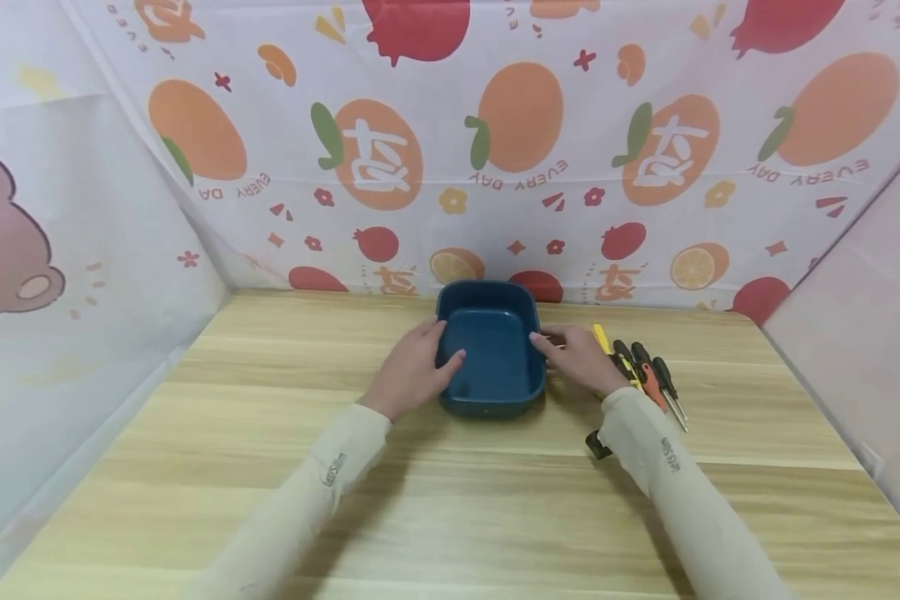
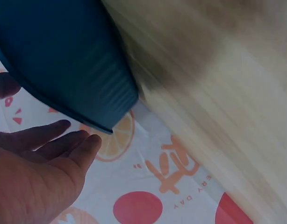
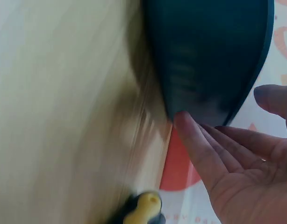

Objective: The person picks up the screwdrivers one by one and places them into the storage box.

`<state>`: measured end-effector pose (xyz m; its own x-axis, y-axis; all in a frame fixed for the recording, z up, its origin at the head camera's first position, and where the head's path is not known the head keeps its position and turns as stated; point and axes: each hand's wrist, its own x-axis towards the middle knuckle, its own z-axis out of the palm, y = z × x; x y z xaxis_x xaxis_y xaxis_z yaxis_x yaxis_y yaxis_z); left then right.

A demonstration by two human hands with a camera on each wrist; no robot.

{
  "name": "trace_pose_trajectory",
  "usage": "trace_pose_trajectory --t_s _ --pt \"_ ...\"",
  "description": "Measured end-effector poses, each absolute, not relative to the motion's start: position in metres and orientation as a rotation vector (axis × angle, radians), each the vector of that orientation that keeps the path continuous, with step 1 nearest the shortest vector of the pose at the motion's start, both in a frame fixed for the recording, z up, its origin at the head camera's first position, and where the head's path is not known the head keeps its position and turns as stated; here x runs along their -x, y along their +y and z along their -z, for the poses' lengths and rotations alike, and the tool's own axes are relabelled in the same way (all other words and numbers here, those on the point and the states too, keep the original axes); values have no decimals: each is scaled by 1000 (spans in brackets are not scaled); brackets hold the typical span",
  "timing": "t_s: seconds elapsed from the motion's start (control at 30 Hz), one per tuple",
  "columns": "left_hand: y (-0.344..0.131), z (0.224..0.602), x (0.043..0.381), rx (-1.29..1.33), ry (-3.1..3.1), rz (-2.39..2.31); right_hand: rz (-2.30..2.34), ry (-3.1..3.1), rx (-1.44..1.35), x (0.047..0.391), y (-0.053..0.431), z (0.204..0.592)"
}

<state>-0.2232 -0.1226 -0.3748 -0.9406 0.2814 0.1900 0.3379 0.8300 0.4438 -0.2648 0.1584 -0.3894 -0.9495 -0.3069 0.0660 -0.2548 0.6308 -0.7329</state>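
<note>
A dark blue rectangular bin with rounded corners stands open side up on the wooden table, with nothing inside it. At its left side is my left hand, the thumb over the rim and the other fingers outside. In the left wrist view those loosely extended fingers lie just off the bin's ribbed wall. My right hand is at the opposite side, thumb at the rim. Its straight fingers reach to the outer wall in the right wrist view, with a fingertip right at the lower edge.
Several screwdrivers and a yellow tool lie to the right of the bin, partly behind my right hand. A small black object shows beside the right sleeve. A fruit-print cloth hangs behind the table.
</note>
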Motion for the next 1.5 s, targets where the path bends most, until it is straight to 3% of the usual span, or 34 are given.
trace_pose_trajectory --t_s 0.77,1.5 --pt "-111 400 210 629 -2948 513 1348 2737 321 259 147 394" --pt "-108 402 204 593 -2838 408 1372 2731 385 258 161 397"
